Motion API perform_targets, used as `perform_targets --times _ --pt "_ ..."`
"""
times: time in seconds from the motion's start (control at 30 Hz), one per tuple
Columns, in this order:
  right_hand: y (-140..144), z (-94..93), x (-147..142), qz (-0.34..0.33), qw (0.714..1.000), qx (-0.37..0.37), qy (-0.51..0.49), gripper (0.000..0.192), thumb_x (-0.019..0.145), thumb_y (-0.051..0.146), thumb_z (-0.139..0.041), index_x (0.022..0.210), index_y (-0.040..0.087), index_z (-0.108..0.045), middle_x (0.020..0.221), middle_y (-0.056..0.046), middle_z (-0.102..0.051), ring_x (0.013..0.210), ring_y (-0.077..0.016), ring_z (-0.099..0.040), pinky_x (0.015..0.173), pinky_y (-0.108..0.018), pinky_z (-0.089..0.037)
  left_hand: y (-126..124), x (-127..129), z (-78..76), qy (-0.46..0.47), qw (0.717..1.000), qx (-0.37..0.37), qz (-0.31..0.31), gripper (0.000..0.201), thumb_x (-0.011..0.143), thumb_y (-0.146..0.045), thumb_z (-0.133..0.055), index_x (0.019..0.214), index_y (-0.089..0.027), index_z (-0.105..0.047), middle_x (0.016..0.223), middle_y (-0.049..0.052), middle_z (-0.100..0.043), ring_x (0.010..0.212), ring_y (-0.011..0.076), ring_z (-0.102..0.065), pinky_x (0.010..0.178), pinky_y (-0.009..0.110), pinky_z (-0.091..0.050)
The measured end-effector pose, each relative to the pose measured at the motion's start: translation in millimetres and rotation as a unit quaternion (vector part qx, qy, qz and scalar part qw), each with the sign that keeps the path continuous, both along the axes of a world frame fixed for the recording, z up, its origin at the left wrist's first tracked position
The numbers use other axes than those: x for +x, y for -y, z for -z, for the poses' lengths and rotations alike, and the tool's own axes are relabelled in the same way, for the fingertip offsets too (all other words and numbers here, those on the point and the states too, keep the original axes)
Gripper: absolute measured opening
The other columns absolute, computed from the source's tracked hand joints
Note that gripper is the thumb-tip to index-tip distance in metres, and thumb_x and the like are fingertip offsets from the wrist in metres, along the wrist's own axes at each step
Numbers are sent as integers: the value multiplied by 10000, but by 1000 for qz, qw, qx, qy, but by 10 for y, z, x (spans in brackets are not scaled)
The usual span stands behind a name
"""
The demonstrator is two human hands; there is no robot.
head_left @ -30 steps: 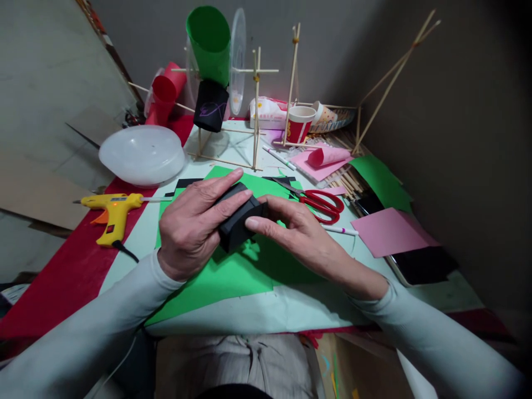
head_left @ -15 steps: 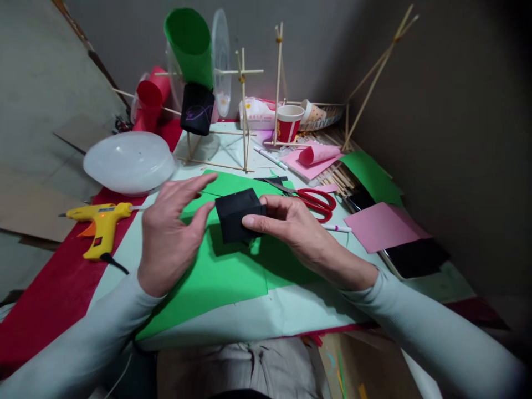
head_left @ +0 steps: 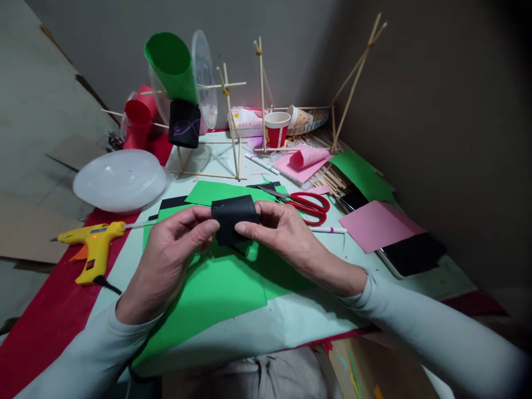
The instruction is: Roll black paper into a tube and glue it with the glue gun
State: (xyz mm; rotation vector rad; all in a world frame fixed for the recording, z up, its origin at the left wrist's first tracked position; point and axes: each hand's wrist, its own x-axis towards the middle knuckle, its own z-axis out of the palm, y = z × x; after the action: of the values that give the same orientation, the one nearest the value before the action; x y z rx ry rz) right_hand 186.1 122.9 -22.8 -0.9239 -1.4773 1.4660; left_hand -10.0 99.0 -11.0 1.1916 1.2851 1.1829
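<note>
Over flat green paper sheets (head_left: 211,305), the folded black paper piece (head_left: 234,213) was gripped from both sides! Its left edge was pinched between the thumb and fingers of the left hand (head_left: 166,249), its right edge by those of the right hand (head_left: 293,233), both grips closed down onto it. Red-handled metal scissors (head_left: 310,198) were seen just beyond.

Tabletop (head_left: 233,343): low passage open between the forearms, over flat green paper (head_left: 220,291) and the bare near strip. Leftward, glue gun (head_left: 95,246) and white bowl (head_left: 118,180) obstruct. Scissors (head_left: 311,206) lie just beyond right hand (head_left: 293,235). Upright stick frame (head_left: 232,133) hinders far reach; wall (head_left: 440,133) bounds right.
</note>
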Motion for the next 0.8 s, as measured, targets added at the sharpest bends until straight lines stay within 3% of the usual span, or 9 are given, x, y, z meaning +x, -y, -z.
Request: perform_targets --times 0.2,0.33,0.43,0.57,0.67,0.8 --pt "11 4 -2 -16 1000 16 4 343 811 487 -771 767 187 -610 737 20 -539 687 -130 -473 616 -271 -380 -2 26 -27 -27 999 -38 7 290 735 -393 -851 816 -161 -697 526 -54 -516 472 49 -416 436 134 -308" --pt "47 -29 19 -13 998 62 12 329 939 469 -636 770 192 -580 753 22 -499 713 -131 -449 646 -281 -361 -6 54 -16 19 996 -83 10 319 689 -384 -881 765 -159 -668 415 -75 -461 372 30 -328 382 131 -226" --pt "66 -47 15 29 990 114 72 346 976 430 -584 723 200 -527 715 30 -460 694 -130 -430 637 -285 -337 -12 82 16 63 992 -108 13 357 653 -391 -909 740 -163 -649 369 -95 -411 340 24 -298 375 128 -245" --pt "83 -29 -16 102 952 229 173 266 973 330 -577 742 200 -557 735 2 -567 728 -154 -508 692 -301 -372 -18 119 65 89 984 -151 36 422 638 -447 -926 739 -157 -637 361 -97 -419 321 20 -310 350 118 -263" --pt "91 -6 -30 117 924 301 204 193 983 286 -569 832 191 -644 806 -39 -673 771 -178 -566 744 -328 -408 -29 138 91 123 974 -183 46 452 613 -431 -950 732 -153 -615 375 -104 -424 321 13 -315 333 104 -270" --pt "81 -26 -8 115 920 329 178 172 969 341 -631 901 186 -663 862 -47 -713 821 -187 -601 797 -344 -453 -62 150 101 182 961 -207 23 415 576 -271 -975 751 -138 -623 502 -73 -534 393 29 -450 344 95 -360"
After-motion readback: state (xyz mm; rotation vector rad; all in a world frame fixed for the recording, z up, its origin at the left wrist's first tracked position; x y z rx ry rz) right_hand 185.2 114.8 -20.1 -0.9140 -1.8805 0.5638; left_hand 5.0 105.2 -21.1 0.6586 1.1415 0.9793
